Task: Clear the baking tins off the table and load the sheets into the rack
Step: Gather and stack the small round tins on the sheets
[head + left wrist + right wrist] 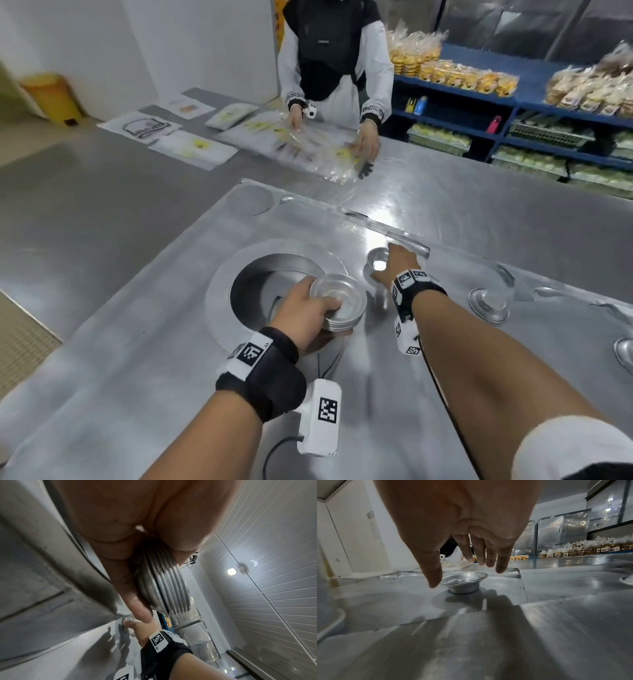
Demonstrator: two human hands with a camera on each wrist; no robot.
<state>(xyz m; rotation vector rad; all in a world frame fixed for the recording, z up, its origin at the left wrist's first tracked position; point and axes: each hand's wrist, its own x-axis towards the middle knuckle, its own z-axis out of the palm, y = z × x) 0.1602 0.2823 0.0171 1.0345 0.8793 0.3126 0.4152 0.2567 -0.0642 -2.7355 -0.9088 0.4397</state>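
Note:
My left hand (pixel 305 308) grips a stack of several nested round metal tins (pixel 339 305), held over a large round opening (pixel 263 291) in the metal sheet (pixel 154 342). In the left wrist view the stack of tins (pixel 164 588) shows its rims edge-on between my thumb and fingers. My right hand (pixel 394 267) hovers open just over a single small tin (pixel 376 260) standing upright on the sheet. The right wrist view shows the thumb and fingers (pixel 501 559) spread above that single tin (pixel 464 581), not touching it.
Another tin (pixel 488 303) sits to the right and one more (pixel 625 353) at the right edge. A person (pixel 335 68) across the steel table (pixel 85 212) handles plastic bags (pixel 308 144). Blue shelves (pixel 513 102) hold bagged baked goods. A yellow bin (pixel 54 96) stands far left.

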